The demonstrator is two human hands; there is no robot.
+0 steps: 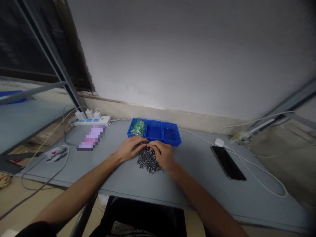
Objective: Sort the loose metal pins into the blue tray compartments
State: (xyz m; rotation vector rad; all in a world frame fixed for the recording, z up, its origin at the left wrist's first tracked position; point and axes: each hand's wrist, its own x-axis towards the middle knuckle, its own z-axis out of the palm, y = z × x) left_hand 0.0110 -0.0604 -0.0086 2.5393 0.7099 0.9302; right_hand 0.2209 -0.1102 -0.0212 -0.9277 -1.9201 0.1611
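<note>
A pile of small, dark, shiny metal pieces like short pins or screws [149,161] lies on the grey table. My left hand [129,147] is at the pile's upper left, its thumb and fingers drawn together in a pinch. From the right, my right hand [163,153] reaches over the pile with curled fingers, and its fingertips meet those of the left. What lies between the fingertips is too small to make out. Just beyond the hands is a blue bin [155,138] with three compartments. Its left one holds green and whitish small pieces [138,127]; a few bits lie in the right one.
A power strip [106,120] with several chargers stands at the back left, near a lit, pixelated phone [92,137]. On the right lie a dark phone [228,163], a white charger case [219,142] and loose white cables. The wall [172,65] rises behind the table.
</note>
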